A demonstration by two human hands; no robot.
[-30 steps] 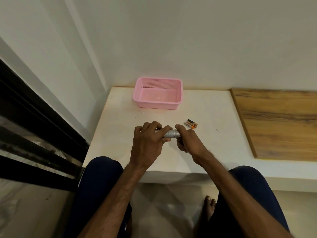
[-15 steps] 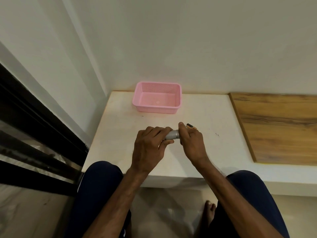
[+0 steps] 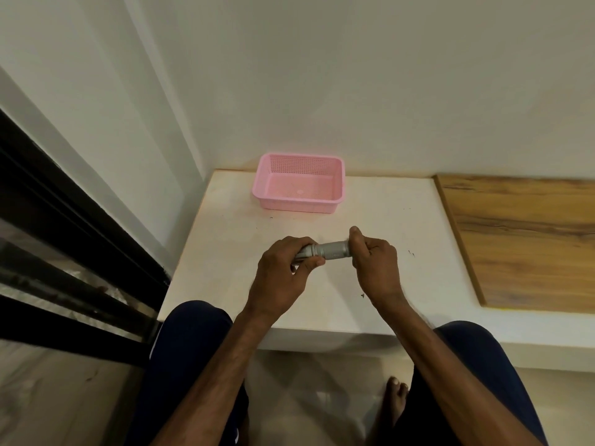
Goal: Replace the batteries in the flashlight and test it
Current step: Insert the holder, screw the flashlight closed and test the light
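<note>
Silver flashlight (image 3: pixel 331 250) at frame centre, long axis roughly horizontal, left end dipping slightly lower. Held above the white table (image 3: pixel 225 252), not resting on it. Which end is the head: can't tell, both ends are covered by hands; a ring seam shows near the left end.

Left hand (image 3: pixel 286 272): fingers curled closed around the left end, thumb pressed along the underside of the barrel. Right hand (image 3: pixel 375 263): fingers closed on the right end, thumb tip up over the top of the end, remaining fingers folded into the palm. Only the knurled middle of the barrel is exposed between the two hands.

Pink mesh basket (image 3: pixel 301 183) sits at the table's far edge, above centre in frame, well apart from the hands, nothing visible inside. Wood-grain panel (image 3: pixel 521 239) lies along the table's right side. Plain white wall behind; dark window frame (image 3: pixel 64 201) at left of frame. Lower frame: knees in dark trousers either side, bare toes (image 3: pixel 397 395) on a pale tiled floor.
</note>
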